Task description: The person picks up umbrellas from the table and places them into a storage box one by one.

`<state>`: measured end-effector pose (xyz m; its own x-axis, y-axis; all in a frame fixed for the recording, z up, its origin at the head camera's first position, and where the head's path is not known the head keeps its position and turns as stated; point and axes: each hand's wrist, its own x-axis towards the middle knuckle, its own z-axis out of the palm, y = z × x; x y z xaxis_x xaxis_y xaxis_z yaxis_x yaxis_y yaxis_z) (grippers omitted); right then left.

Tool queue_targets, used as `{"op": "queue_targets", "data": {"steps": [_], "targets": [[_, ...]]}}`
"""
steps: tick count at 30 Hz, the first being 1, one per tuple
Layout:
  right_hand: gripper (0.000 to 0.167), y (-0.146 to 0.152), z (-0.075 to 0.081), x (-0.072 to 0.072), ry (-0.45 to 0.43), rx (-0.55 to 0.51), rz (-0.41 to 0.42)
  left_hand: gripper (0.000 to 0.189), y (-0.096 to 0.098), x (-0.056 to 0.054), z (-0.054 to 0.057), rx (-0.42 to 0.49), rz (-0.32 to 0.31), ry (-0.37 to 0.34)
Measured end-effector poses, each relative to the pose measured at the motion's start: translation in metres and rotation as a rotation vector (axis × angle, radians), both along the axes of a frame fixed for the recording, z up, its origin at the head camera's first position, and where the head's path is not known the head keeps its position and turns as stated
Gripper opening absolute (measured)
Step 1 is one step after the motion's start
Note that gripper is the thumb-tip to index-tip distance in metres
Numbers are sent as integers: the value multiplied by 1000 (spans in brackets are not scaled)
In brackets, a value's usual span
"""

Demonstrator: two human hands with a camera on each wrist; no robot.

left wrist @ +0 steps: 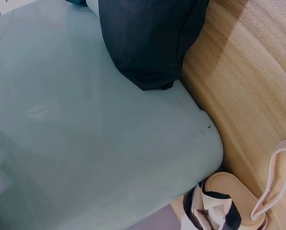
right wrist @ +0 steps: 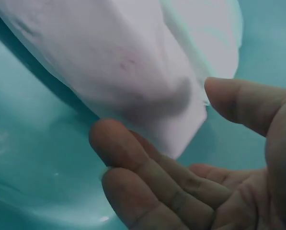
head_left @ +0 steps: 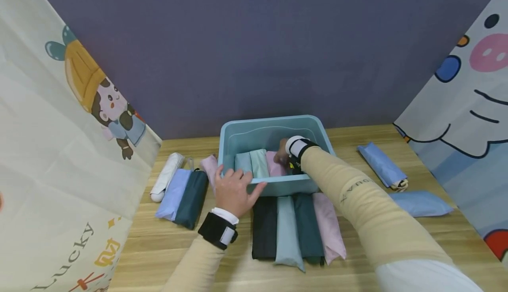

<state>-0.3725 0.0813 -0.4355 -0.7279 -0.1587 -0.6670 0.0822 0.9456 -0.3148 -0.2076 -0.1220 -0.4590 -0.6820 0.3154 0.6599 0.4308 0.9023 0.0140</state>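
Observation:
A blue-green plastic bin point(head_left: 274, 188) stands against the back wall. Inside it, side by side, lie a blue folded umbrella point(head_left: 243, 162), a mint one point(head_left: 259, 163) and a pink one point(head_left: 275, 164). My right hand point(head_left: 282, 152) is down in the bin beside the pink umbrella. In the right wrist view its fingers point(right wrist: 128, 196) are extended, with the thumb apart, near the end of the pink cover point(right wrist: 128, 62); nothing is gripped. My left hand point(head_left: 235, 193) rests on the bin's front left rim, fingertips at the edge; it is out of sight in the left wrist view.
Before the bin lie a black umbrella point(head_left: 264, 228), a light blue one point(head_left: 289, 232), a dark green one point(head_left: 308, 226) and a pink one point(head_left: 329, 226). Several more, including a white one point(head_left: 168, 173), lie left. Two blue ones point(head_left: 381, 164) lie right on the wooden table point(head_left: 234, 265).

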Motion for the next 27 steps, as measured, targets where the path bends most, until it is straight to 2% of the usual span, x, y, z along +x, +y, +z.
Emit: {"op": "queue_targets", "data": {"steps": [4,6,9,13,16,19,23,27], "targets": [[60,3,14,3,14,-25,32,54,0,0,0,3,-8,8],[65,5,21,4,21,-37,47,54,0,1,0,1,-9,6],[71,9,29,2,15,-100,18,52,0,1,0,1,-13,7],[76,16,51,6,44,-207,13,50,-1,2,0,8,-25,28],[74,22,76,17,95,-260,48,51,-2,2,0,8,-27,38],[70,30,94,25,165,-310,60,52,-2,3,1,5,-24,27],[64,49,112,34,292,-367,50,52,-3,4,0,8,-24,18],[59,74,126,44,422,-379,29,52,-6,4,0,20,-27,22]]}}
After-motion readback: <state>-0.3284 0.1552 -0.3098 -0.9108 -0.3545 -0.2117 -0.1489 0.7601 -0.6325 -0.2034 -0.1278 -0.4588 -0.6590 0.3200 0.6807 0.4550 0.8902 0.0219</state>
